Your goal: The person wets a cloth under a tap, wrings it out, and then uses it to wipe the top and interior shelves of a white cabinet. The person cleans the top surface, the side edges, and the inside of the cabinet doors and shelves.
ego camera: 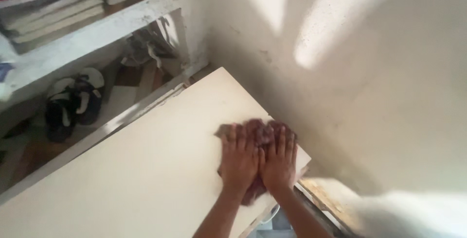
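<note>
A dark reddish cloth [258, 130] lies on a cream-coloured board [146, 170] near its right edge, beside the wall. My left hand [238, 160] and my right hand [279, 158] lie flat on the cloth side by side, fingers spread and pointing away from me. Both palms press the cloth onto the board. Part of the cloth shows past my fingertips and a bit between my wrists; the rest is hidden under my hands.
A whitish wall [369, 72] with patches of sunlight runs along the board's right side. To the left a white shelf [87, 34] holds stacked books [53, 9]. Dark sandals [73, 102] lie on the floor below it.
</note>
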